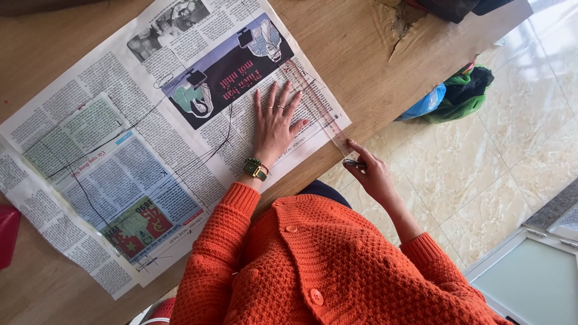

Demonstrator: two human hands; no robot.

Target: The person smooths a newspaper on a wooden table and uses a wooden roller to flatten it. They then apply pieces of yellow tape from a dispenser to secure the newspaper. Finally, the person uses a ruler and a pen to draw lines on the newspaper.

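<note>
A spread newspaper [120, 138] with hand-drawn black curves and lines lies on a wooden table [355, 48]. My left hand [274, 123], with rings and a green wristwatch, rests flat on the paper with fingers apart, just left of a clear plastic ruler [316, 105]. The ruler lies slanted along the paper's right edge. My right hand [372, 173] is off the table's edge at the ruler's near end, fingers pinched on a small dark pen [354, 162]. My orange knitted sleeves and sweater fill the bottom of the view.
A red object [7, 232] pokes in at the left edge. Dark items [457, 7] sit at the table's far right corner, beside a rough crack in the wood [400, 27]. Blue and green bags [451, 96] lie on the tiled floor.
</note>
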